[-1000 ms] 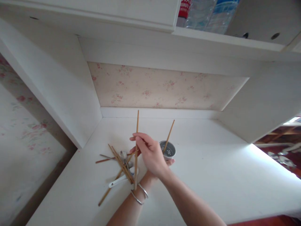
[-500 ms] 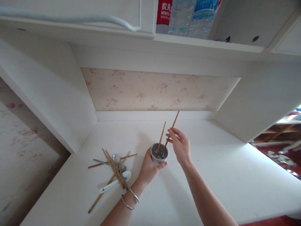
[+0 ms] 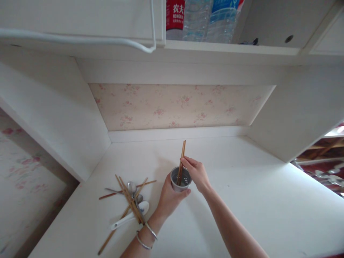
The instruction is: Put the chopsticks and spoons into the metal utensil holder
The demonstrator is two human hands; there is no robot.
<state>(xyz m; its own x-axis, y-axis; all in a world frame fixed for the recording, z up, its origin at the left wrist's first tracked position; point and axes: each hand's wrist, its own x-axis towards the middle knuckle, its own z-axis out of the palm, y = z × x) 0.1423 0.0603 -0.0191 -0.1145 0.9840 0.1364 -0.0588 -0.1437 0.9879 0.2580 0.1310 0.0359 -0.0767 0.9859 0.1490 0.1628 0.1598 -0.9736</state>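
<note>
My left hand [image 3: 172, 198] is wrapped round a metal utensil holder [image 3: 180, 187] with small holes in its inside, tilted so that its mouth faces me. Two wooden chopsticks [image 3: 182, 152] stand in the holder, close together. The fingertips of my right hand [image 3: 196, 174] pinch the chopsticks just above the rim; whether they grip one or both is hard to see. Left of my left wrist lies a loose pile of wooden chopsticks [image 3: 126, 191], metal spoons [image 3: 131, 187] and a white spoon [image 3: 130, 219].
The white tabletop [image 3: 236, 200] spreads around my hands, with a floral-papered panel [image 3: 172, 107] behind it. White side panels [image 3: 290, 107] stand at both sides. Overhead, a shelf [image 3: 231, 47] holds plastic bottles [image 3: 197, 21], and a white cable [image 3: 80, 37] hangs at the left.
My right hand has moved left and down, bringing its chopstick against the other one in the holder. The view has shifted slightly. My left hand still holds the holder.
</note>
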